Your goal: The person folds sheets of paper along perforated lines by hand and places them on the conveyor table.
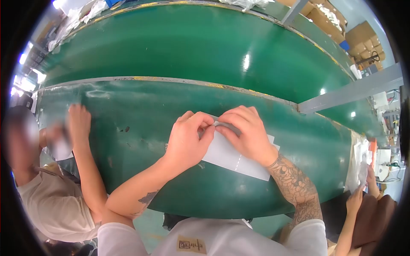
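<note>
A flat, pale grey-white sheet (226, 154) lies on the green work surface (141, 179) in front of me. It looks like thin paper or a plastic bag; I cannot tell which. A dashed white line crosses its lower part. My left hand (188, 138) pinches the sheet's upper edge between thumb and fingers. Close beside it, my right hand (244, 133) pinches the same edge, the two sets of fingertips almost meeting. Part of the sheet is hidden under my hands.
Beyond a metal rail (171, 80) runs a glossy green belt. A grey post (354, 87) slants in at right. Co-workers sit on both sides; the left one's hand (79, 121) rests near the surface. Clear plastic (356, 162) lies at right, and cardboard boxes (365, 40) stand behind.
</note>
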Demonstrator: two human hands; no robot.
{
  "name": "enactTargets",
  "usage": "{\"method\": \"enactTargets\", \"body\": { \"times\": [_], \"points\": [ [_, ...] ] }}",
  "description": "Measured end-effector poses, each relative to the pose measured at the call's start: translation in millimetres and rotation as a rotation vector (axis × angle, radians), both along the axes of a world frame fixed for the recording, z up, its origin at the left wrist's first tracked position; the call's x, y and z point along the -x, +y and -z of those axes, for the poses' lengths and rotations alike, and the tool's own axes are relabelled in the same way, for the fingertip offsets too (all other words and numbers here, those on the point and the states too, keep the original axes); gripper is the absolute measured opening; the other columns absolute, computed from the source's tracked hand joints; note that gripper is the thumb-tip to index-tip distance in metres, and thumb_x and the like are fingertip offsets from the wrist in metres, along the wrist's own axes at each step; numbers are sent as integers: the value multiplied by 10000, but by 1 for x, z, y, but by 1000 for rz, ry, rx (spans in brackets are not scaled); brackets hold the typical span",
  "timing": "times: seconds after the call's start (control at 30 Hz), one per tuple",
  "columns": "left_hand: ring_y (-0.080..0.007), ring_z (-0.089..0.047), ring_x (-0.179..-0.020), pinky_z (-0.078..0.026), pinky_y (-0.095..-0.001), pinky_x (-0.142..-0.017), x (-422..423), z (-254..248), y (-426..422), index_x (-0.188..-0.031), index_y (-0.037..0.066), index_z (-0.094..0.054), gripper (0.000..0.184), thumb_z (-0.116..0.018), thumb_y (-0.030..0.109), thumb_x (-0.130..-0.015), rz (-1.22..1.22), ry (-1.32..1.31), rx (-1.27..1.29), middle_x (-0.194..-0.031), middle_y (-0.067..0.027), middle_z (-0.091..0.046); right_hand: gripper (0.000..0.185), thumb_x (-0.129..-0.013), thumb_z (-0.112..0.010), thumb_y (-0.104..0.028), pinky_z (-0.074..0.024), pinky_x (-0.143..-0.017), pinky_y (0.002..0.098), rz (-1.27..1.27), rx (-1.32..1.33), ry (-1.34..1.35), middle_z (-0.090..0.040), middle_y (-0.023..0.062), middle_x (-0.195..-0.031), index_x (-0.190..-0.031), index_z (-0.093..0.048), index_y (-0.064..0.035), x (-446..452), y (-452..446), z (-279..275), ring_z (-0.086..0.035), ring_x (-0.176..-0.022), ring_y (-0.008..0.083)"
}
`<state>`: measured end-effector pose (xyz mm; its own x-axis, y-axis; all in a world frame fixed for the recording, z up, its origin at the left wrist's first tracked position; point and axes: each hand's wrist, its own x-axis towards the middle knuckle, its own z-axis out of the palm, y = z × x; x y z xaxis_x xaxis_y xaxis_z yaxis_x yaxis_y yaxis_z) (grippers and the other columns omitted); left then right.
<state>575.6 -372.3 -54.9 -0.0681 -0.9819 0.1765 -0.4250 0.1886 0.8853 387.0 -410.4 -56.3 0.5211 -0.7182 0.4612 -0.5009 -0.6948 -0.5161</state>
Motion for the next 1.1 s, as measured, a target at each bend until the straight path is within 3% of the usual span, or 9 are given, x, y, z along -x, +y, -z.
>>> {"method": "enactTargets", "body": {
  "times": [0.23,0.67,0.77,0.9,1.0,1.1],
  "points": [
    [-208,-670,-740,-548,-300,-669,0,-1,-1,-952,11,-660,90,-661,17,-862,8,70,-165,-867,-123,-637,182,-779,-783,-115,-404,-737,348,-29,-58,-29,-649,7,-898,-933,-687,-110,1,-5,3,-606,-816,196],
    [-212,-662,-759,-536,-305,-670,2,-2,0,-944,15,-666,78,-687,30,-870,1,20,-136,-876,-105,-638,138,-796,-761,-122,-404,-733,358,-60,-112,-48,-643,-4,-900,-919,-700,-107,6,-8,7,-599,-846,187],
    [-218,-666,-747,-528,-298,-670,1,0,2,-935,9,-669,78,-692,31,-864,-16,-18,-67,-859,-101,-642,169,-777,-770,-109,-425,-742,366,-88,5,-93,-650,22,-924,-930,-699,-94,5,-9,16,-617,-855,215],
    [-88,-570,-678,-429,-240,-569,1,11,3,-927,3,-645,57,-671,34,-885,-39,14,-134,-800,-35,-610,155,-817,-748,-186,-399,-785,361,-72,-39,-62,-608,10,-921,-934,-679,-111,9,-3,12,-586,-915,194],
    [-46,-510,-678,-386,-213,-569,5,8,2,-958,3,-630,65,-650,44,-913,-77,151,-203,-801,8,-603,159,-821,-750,-200,-393,-788,360,3,-19,-99,-601,4,-924,-930,-670,-117,8,0,13,-575,-911,190],
    [-41,-510,-689,-396,-202,-603,0,10,-3,-993,-3,-619,85,-634,54,-932,-130,171,-110,-814,16,-615,165,-825,-751,-212,-391,-786,361,50,61,-114,-594,4,-926,-930,-664,-119,9,1,10,-567,-902,189]
  ]
}}
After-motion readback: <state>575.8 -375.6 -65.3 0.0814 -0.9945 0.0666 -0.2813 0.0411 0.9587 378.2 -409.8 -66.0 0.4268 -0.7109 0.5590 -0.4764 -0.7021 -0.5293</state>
